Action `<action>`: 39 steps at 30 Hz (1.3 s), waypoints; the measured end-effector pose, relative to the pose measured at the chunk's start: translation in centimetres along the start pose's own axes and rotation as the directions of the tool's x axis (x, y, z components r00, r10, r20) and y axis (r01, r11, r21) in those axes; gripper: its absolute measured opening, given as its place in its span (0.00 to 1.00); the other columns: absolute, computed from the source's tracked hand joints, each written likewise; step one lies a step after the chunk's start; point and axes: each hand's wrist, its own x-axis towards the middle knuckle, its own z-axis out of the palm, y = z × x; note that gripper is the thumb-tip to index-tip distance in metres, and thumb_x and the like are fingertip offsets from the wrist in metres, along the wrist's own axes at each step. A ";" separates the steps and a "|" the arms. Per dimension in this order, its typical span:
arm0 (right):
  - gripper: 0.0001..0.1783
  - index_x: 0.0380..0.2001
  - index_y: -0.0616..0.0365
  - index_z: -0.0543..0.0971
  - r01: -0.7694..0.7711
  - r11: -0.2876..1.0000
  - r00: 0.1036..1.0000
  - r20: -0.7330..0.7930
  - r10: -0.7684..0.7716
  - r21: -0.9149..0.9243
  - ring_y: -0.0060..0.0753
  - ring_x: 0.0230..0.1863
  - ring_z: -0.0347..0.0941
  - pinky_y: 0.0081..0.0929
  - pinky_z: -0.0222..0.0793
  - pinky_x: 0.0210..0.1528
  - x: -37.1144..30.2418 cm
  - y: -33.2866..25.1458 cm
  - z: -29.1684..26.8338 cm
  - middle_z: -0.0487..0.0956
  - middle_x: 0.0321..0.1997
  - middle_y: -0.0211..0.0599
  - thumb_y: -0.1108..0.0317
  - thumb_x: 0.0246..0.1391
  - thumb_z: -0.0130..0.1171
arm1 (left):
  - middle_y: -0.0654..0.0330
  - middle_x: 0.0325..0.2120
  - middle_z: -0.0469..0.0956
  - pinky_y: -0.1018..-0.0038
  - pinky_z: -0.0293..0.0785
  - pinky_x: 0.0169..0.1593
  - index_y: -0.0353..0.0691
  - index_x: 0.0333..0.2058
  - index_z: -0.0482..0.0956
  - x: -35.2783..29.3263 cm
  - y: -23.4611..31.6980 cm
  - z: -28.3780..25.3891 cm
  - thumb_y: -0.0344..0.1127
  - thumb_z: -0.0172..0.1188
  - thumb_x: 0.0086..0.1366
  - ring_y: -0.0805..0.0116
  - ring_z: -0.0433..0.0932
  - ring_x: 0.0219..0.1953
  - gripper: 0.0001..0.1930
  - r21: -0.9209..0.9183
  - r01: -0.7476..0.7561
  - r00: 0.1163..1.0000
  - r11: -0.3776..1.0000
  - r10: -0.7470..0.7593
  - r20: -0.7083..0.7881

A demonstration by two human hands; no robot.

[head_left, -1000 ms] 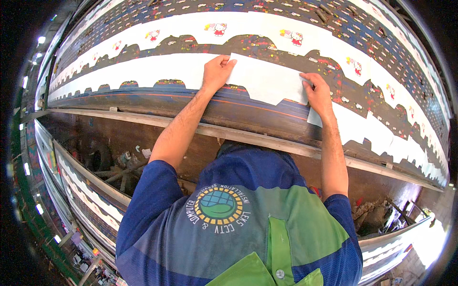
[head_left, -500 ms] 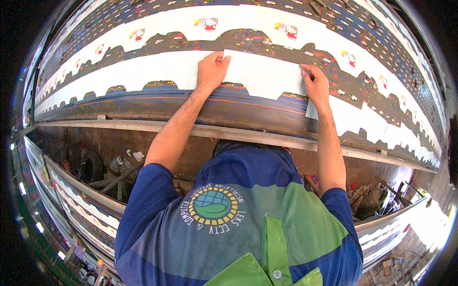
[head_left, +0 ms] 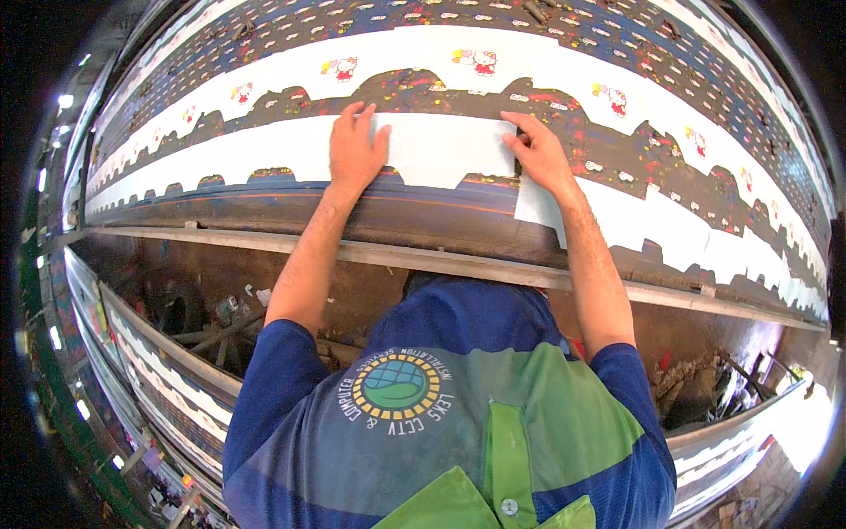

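A white cut panel [head_left: 449,145] with a notched lower edge lies flat on the long table, in line with other white panels; whether it is cloth or paper I cannot tell. My left hand [head_left: 357,152] rests on the white row at the panel's left end, fingers spread. My right hand [head_left: 539,157] is at the panel's upper right corner, its index finger stretched out and its thumb apart from it, near the edge. Right of it, another white panel [head_left: 608,214] sits lower, with a dark gap between the two.
Beyond lies a row of white panels [head_left: 397,55] printed with small cartoon figures, over the dark, paint-flecked tabletop [head_left: 458,101]. A pale rail [head_left: 397,256] runs along the near edge. Scraps and debris [head_left: 225,309] lie below. Another table with panels [head_left: 176,379] stands at lower left.
My left hand has gone from a closed pinch at the panel's upper left corner to spread fingers lying flat. My right finger and thumb remain by the right corner. The view has shifted slightly.
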 end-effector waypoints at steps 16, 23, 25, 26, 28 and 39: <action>0.16 0.59 0.56 0.85 -0.042 0.998 0.999 -0.020 0.042 -0.038 0.36 0.56 0.82 0.35 0.79 0.57 -14.2 9.0 -20.2 0.85 0.59 0.37 0.70 0.71 0.65 | 0.32 0.80 0.53 0.43 0.45 0.84 0.24 0.75 0.62 -7.9 29.0 4.9 0.57 0.51 0.82 0.35 0.50 0.83 0.40 -0.134 -0.305 0.909 0.943 0.331 0.254; 0.15 0.53 0.54 0.87 0.198 0.931 0.980 0.040 -0.195 -0.307 0.50 0.64 0.75 0.44 0.72 0.68 -16.3 11.1 -20.9 0.82 0.62 0.38 0.74 0.64 0.66 | 0.50 0.49 0.81 0.51 0.74 0.62 0.36 0.51 0.82 -6.8 28.4 3.2 0.26 0.66 0.69 0.44 0.77 0.56 0.13 -0.235 -0.301 0.947 0.924 0.318 0.038; 0.14 0.50 0.54 0.87 0.205 0.912 0.977 0.020 -0.212 -0.355 0.50 0.65 0.74 0.45 0.72 0.69 -16.1 11.3 -20.8 0.82 0.63 0.37 0.76 0.61 0.67 | 0.50 0.49 0.81 0.51 0.74 0.59 0.37 0.49 0.83 -5.7 28.6 3.5 0.28 0.67 0.69 0.44 0.78 0.54 0.11 -0.244 -0.235 0.967 0.941 0.252 0.040; 0.14 0.48 0.54 0.87 0.208 0.903 0.975 0.009 -0.220 -0.375 0.50 0.65 0.74 0.45 0.72 0.69 -16.1 11.3 -20.5 0.81 0.64 0.37 0.77 0.60 0.67 | 0.50 0.48 0.81 0.51 0.74 0.58 0.38 0.47 0.83 -5.1 28.4 3.5 0.29 0.68 0.69 0.44 0.78 0.53 0.10 -0.245 -0.203 0.975 0.948 0.219 0.043; 0.13 0.45 0.54 0.88 0.253 0.889 0.961 -0.005 -0.276 -0.382 0.51 0.65 0.73 0.46 0.72 0.69 -16.1 11.2 -20.3 0.81 0.64 0.38 0.80 0.58 0.67 | 0.50 0.45 0.82 0.52 0.74 0.57 0.39 0.47 0.84 -4.2 27.6 3.7 0.31 0.68 0.71 0.45 0.79 0.51 0.08 -0.248 -0.170 0.980 0.954 0.191 0.064; 0.14 0.47 0.56 0.89 0.178 0.962 0.969 -0.131 -0.208 -0.205 0.48 0.58 0.80 0.41 0.77 0.61 -15.9 10.1 -19.5 0.83 0.55 0.40 0.80 0.61 0.63 | 0.56 0.43 0.82 0.68 0.76 0.55 0.38 0.42 0.84 -0.6 26.0 -1.3 0.26 0.55 0.78 0.61 0.81 0.47 0.07 -0.649 -0.080 0.997 0.757 0.075 -0.034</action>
